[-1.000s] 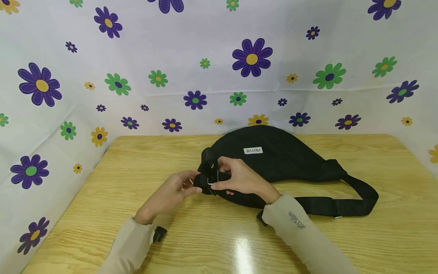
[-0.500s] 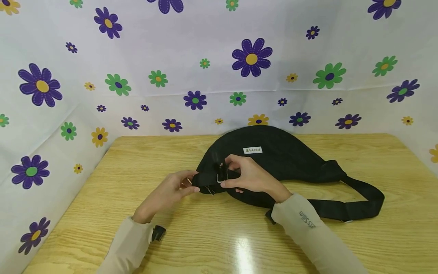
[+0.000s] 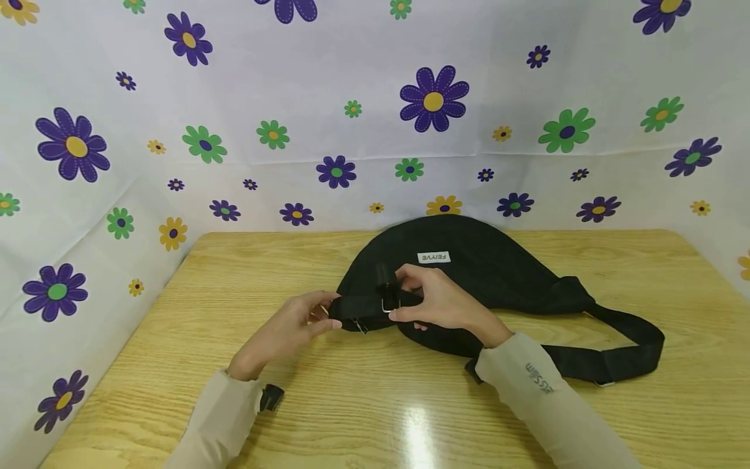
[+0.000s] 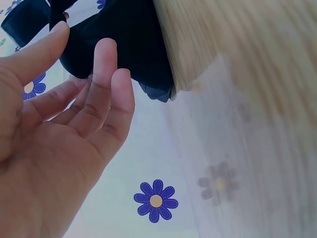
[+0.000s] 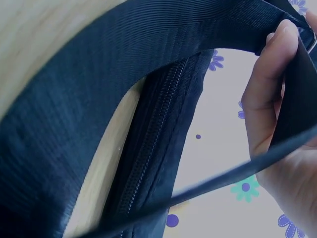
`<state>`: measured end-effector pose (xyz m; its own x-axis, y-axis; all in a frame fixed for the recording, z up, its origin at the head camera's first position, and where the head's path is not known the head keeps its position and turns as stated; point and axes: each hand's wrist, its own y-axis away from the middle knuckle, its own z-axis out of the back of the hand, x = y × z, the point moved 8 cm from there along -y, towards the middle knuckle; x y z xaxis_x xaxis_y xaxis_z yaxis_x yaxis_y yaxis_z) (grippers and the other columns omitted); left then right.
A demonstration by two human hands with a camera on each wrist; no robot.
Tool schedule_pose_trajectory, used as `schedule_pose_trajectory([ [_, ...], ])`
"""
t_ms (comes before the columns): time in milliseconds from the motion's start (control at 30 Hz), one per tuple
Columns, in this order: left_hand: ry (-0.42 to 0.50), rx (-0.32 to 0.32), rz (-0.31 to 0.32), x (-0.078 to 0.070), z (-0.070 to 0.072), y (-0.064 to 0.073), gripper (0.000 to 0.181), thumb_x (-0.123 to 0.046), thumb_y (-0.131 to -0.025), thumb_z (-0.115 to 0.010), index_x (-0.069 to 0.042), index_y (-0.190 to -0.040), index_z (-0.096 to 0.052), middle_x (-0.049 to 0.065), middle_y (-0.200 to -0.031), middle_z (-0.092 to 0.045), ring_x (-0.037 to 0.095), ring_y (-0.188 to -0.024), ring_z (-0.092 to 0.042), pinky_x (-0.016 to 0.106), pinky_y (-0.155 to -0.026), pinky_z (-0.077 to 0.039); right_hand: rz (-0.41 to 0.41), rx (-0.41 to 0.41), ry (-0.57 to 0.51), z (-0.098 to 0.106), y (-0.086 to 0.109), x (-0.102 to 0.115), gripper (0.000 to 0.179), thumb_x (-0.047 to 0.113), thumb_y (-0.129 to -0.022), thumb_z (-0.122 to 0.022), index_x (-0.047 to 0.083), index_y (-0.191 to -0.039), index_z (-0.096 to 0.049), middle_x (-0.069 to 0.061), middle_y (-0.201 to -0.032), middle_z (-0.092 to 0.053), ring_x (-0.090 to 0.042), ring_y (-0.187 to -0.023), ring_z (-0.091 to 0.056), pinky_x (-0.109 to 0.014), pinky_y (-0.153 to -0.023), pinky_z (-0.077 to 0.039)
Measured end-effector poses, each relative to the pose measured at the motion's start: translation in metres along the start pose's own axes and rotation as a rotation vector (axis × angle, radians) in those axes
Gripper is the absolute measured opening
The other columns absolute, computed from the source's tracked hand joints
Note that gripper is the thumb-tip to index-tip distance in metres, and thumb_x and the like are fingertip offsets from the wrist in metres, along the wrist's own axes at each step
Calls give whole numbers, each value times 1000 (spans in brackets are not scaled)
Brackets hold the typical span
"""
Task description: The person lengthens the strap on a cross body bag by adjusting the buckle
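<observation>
A black sling bag (image 3: 498,273) with a white label (image 3: 433,256) lies on the table. My left hand (image 3: 287,335) pinches the webbing at the bag's left end between thumb and fingers; the left wrist view shows the thumb (image 4: 54,42) against the dark fabric. Just to the right, my right hand (image 3: 448,303) pinches the strap by its metal slider buckle (image 3: 390,307). A short strap loop stands up above that buckle. In the right wrist view, the webbing strap (image 5: 124,44) arches from the fingers past the bag's zipper (image 5: 158,124).
The strap's loose loop (image 3: 633,365) spreads over the table's right side, with a second metal slider (image 3: 603,383) on it. A zipper pull (image 3: 360,326) hangs below the left end. A flowered cloth (image 3: 351,130) rises behind the wooden table (image 3: 246,273).
My right hand has slid right with the buckle, and the webbing between the hands now lies straighter. The loose loop has shifted right. My left hand has stayed in place.
</observation>
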<state>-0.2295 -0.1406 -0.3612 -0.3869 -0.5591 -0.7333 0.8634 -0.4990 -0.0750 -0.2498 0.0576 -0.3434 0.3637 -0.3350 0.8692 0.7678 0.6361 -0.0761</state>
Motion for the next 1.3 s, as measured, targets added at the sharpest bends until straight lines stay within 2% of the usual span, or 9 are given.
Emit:
schedule_pose_trajectory([
  [1033, 0, 28, -4, 2, 2, 2, 40, -6, -100, -65, 11, -135, -55, 12, -111, -66, 19, -92, -62, 37, -83, -53, -64, -24, 4, 18, 18, -9, 41, 8, -89, -77, -3, -123, -56, -5, -85, -69, -21, -54, -59, -34, -53, -53],
  [1300, -5, 26, 3, 4, 3, 2, 41, -6, -100, -64, 11, -136, -54, 12, -111, -66, 20, -93, -63, 37, -82, -53, -53, -33, 18, 24, 21, -10, 40, 7, -88, -77, -4, -121, -57, -5, -87, -69, -22, -55, -61, -34, -52, -55],
])
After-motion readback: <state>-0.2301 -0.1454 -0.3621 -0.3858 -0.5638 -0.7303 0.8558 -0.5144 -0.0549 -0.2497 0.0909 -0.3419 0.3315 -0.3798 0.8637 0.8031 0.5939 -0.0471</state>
